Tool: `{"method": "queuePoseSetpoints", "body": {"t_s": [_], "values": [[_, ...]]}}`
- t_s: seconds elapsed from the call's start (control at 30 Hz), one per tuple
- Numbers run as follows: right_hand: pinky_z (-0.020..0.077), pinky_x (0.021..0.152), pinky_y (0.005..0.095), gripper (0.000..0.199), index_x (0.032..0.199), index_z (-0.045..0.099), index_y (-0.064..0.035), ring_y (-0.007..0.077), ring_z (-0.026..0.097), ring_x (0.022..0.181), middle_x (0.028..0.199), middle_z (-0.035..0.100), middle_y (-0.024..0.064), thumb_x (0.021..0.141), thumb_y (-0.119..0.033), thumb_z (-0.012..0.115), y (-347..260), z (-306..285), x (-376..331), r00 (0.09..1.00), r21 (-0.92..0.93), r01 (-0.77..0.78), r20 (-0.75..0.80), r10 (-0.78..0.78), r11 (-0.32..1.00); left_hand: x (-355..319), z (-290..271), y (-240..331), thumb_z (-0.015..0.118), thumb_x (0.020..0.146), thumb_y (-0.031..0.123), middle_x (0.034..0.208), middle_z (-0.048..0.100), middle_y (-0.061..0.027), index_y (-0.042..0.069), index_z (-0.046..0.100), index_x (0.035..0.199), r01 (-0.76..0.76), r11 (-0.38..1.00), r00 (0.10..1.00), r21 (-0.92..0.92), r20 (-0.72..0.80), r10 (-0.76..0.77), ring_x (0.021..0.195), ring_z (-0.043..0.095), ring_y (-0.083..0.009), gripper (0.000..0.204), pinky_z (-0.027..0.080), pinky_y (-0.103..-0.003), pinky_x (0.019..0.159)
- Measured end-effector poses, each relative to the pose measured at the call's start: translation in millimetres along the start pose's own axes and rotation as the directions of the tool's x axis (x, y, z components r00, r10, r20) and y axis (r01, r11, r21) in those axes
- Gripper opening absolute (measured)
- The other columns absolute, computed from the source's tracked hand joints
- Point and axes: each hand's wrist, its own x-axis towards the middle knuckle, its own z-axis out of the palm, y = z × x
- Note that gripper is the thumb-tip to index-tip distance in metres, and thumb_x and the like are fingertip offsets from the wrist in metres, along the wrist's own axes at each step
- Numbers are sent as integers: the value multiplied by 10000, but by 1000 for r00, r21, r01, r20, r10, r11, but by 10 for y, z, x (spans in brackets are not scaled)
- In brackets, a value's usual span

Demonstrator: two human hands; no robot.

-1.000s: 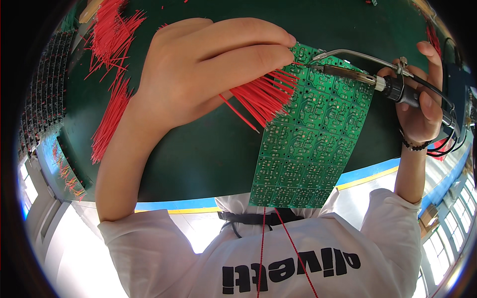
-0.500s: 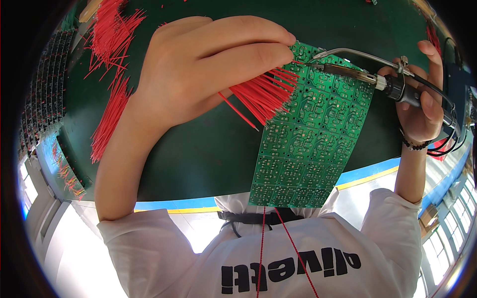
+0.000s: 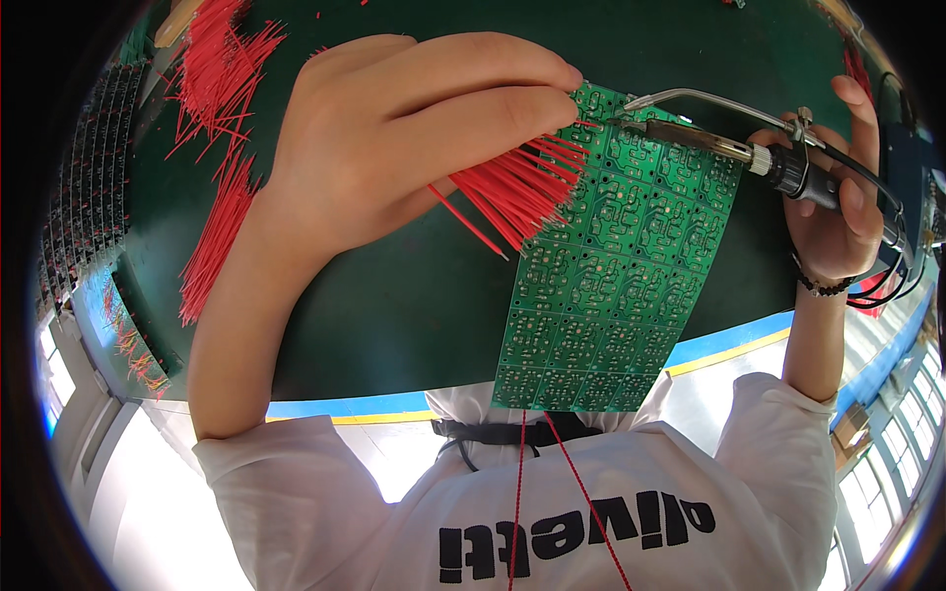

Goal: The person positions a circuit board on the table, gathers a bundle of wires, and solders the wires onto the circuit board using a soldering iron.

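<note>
Between the left hand and the right hand, a green circuit board is over the surface. The left hand is closed on a bundle of red wires; the right one grips a soldering iron, its tip near the left hand.

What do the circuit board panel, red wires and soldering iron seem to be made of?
Circuit board panel: probably glossy laminate, green with silvery spots. Red wires: likely smooth plastic insulation, evenly coloured; pale tips suggest metal. Soldering iron: shiny, apparently metal barrel; black handle, perhaps plastic.
</note>
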Motion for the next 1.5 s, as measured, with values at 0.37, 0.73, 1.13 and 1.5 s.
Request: {"method": "queuePoseSetpoints", "body": {"t_s": [0.37,0.73,1.13,1.5], "values": [[301,547,171,663,1338,239,50,36,377,541,755,563,47,834,-258,541,33,87,113,968,52,161,-201,-148,986,140,-105,92,612,798,76,1061,641,-112,24,639,997,82,997,996,4,27,-82,878,629,-239,207,483,-302,722],[439,833,348,496,1338,344,-46,145,523,709,556,386,5,873,-210,395,-8,114,192,937,185,190,-327,-122,964,180,-719,637,582,868,172,848,638,-104,15,635,980,83,990,955,114,-294,-46,658,601,-199,199,469,-279,550],[455,787,328,446,1303,397,-49,122,493,663,562,387,3,878,-183,405,-48,143,214,935,180,249,-300,-188,952,-97,20,1296,713,595,569,1267,545,-66,110,624,1094,118,938,971,325,160,-178,538,524,-146,684,408,-224,478],[435,654,328,130,962,564,-155,148,487,629,738,538,-3,845,-199,528,-438,-263,261,870,372,378,-455,-189,848,49,-508,838,557,800,84,647,431,-10,65,497,811,207,689,704,-694,-384,-598,525,359,-75,63,285,-221,449]]}}
